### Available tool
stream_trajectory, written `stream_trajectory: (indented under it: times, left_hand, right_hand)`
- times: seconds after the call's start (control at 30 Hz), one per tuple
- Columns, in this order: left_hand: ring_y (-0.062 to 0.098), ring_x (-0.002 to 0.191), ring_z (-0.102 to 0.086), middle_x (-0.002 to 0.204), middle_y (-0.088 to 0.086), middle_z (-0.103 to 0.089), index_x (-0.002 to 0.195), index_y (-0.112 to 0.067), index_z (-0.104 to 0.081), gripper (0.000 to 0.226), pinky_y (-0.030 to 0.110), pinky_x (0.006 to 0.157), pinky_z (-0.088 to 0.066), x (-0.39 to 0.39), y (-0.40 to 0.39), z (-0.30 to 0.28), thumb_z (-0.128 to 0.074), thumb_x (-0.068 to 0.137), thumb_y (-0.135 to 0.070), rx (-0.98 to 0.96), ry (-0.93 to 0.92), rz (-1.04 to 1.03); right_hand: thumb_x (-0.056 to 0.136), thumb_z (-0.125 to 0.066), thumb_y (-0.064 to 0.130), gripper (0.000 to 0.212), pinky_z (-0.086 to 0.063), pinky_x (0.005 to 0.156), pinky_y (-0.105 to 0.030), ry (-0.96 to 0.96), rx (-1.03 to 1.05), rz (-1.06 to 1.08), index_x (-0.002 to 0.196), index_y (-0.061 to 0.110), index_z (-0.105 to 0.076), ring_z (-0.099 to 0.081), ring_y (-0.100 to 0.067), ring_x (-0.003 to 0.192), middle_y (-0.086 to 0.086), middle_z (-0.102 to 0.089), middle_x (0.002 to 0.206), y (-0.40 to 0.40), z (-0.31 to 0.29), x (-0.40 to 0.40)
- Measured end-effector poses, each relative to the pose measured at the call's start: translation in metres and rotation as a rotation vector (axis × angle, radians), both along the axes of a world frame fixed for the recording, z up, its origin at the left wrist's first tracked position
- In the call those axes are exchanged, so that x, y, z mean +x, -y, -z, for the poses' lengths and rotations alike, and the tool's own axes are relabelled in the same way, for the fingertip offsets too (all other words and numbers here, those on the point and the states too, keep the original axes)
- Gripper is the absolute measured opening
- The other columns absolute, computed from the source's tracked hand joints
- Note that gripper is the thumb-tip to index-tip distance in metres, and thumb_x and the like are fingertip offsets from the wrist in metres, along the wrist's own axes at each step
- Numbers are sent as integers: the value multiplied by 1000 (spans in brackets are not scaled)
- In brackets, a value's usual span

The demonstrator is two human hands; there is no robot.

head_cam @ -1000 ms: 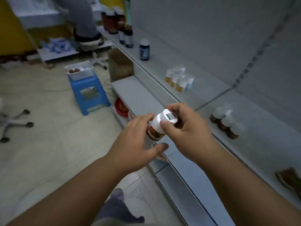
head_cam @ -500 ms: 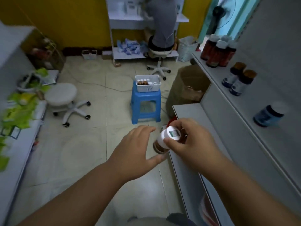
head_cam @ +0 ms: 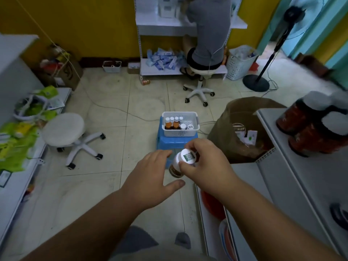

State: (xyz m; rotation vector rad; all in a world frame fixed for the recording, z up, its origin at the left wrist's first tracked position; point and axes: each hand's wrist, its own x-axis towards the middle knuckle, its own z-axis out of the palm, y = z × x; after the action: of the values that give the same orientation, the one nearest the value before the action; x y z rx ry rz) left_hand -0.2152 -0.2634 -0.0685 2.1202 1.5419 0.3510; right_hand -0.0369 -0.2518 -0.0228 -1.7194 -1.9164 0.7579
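My right hand [head_cam: 205,166] pinches the white cap of a small brown bottle [head_cam: 179,163], thumb and fingers curled round the lid. It holds the bottle tilted in the air above the floor, cap towards me. My left hand [head_cam: 150,178] is released, fingers loose and thumb spread, just beside the bottle's lower end; I cannot tell whether it touches. Beyond them a white basket [head_cam: 180,132] of more bottles sits on a blue stool [head_cam: 165,143], with a brown box [head_cam: 222,134] near on the right.
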Motion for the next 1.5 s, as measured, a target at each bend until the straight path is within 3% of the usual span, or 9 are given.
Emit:
stream_trajectory:
  times: [0.2,0.33,0.57,0.7,0.87,1.03,1.27,1.37,1.5]
  left_hand:
    - [6,122,-44,139,-12,-49,144,-28,-39,80,19,99,-29,-6,-156,52,-65,80,-68,-84,-16,69]
    - [11,113,-54,127,-12,-55,138,-30,-45,81,35,96,-47,-3,-268,106,-50,75,-82,-116,-101,169]
    - [24,120,-47,133,3,-49,141,-17,-40,71,39,97,-44,39,-386,172,-57,86,-59,-162,-207,268]
    - [23,117,-44,130,3,-47,135,-19,-41,58,37,98,-37,69,-426,234,-53,89,-53,-230,-234,293]
    - [24,119,-46,133,6,-48,132,-19,-45,52,36,98,-38,98,-452,300,-52,91,-51,-294,-246,231]
    - [21,112,-48,124,3,-52,127,-21,-48,48,36,95,-40,109,-463,343,-50,93,-55,-273,-343,295]
    - [24,114,-46,126,5,-49,129,-18,-47,49,39,95,-40,115,-473,335,-51,94,-52,-332,-375,362]
    - [24,116,-46,126,4,-50,129,-19,-49,45,39,96,-40,109,-481,293,-52,94,-47,-345,-335,342]
    - [26,113,-50,120,7,-54,120,-18,-55,38,39,91,-40,92,-477,224,-50,92,-44,-241,-294,351]
  right_hand:
    - [70,-71,33,32,-49,78,-30,30,-45,1,99,28,-60,-53,-8,90,10,-53,99,-145,51,-12]
    - [75,-76,24,38,-42,76,-20,96,-74,88,110,22,-61,-52,-9,92,9,-50,103,-236,91,-9]
    - [76,-75,23,40,-37,79,-18,186,-116,322,113,15,-63,-53,-12,96,2,-56,106,-355,181,33]
    - [79,-73,23,42,-48,86,-29,262,-105,370,118,16,-61,-55,-14,98,-1,-57,111,-416,250,60]
    - [82,-68,18,41,-48,90,-38,392,-158,222,121,11,-61,-54,-26,104,-9,-59,115,-468,335,83]
    - [81,-62,19,34,-38,84,-38,722,-257,-119,114,12,-64,-51,-31,100,-11,-62,113,-488,400,93]
    - [84,-61,25,38,-39,90,-40,730,-390,-165,120,14,-57,-46,-31,112,-9,-56,122,-492,389,91]
    - [84,-61,27,49,-40,93,-42,592,-338,-101,131,14,-53,-47,-33,112,-11,-54,125,-476,334,87]
    - [77,-66,26,43,-47,83,-42,497,-195,41,118,12,-63,-55,-35,98,-13,-62,107,-444,243,71]
